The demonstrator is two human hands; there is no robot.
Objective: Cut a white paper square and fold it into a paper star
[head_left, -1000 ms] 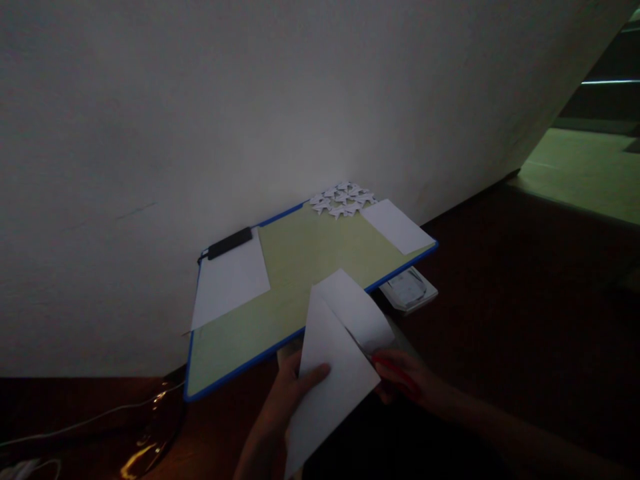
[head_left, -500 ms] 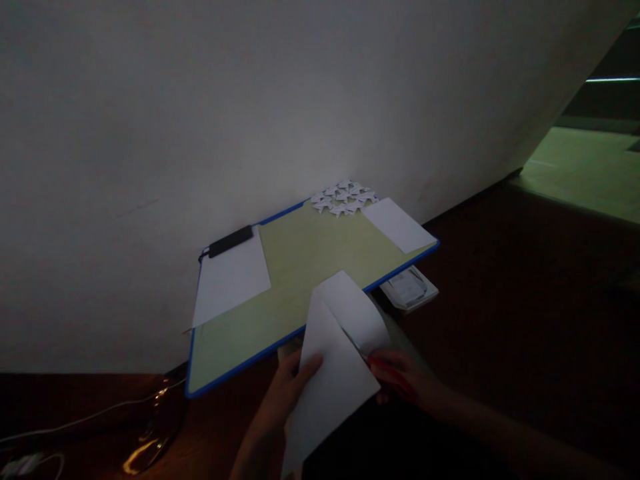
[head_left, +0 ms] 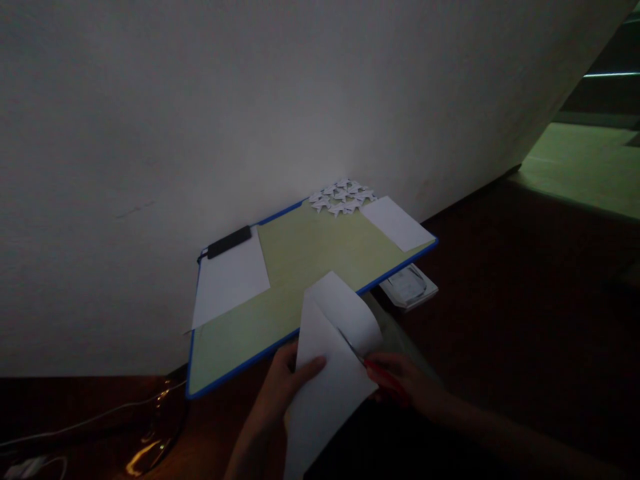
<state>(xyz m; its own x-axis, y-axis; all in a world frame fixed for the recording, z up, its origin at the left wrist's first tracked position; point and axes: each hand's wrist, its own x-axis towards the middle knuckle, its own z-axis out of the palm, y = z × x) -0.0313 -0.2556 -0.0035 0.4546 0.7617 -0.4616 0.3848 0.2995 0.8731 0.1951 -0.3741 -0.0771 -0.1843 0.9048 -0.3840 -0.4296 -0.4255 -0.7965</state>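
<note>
A white sheet of paper [head_left: 320, 367] is pinched in my left hand [head_left: 290, 380], thumb on top and fingers behind it. Red-handled scissors [head_left: 387, 381] are gripped in my right hand [head_left: 413, 387]. Their blades sit in a long slit that runs up the sheet, and the strip on the right side curls away. The top of the paper overlaps the near edge of a blue-rimmed board [head_left: 300, 260] with a pale yellow-green surface. Part of my right hand's fingers is hidden by the handles and the dark.
On the board lie a white sheet [head_left: 233, 280] under a black bar-shaped object [head_left: 229, 242], another white sheet [head_left: 397, 223] and several star-like paper pieces [head_left: 343, 197]. A white box-like object [head_left: 410, 287] sticks out below. The wall [head_left: 250, 120] stands behind; a white cable [head_left: 90, 421] runs at lower left.
The paper and both hands have shifted slightly left. The scissors are a little further up the slit, and the cut strip curls more.
</note>
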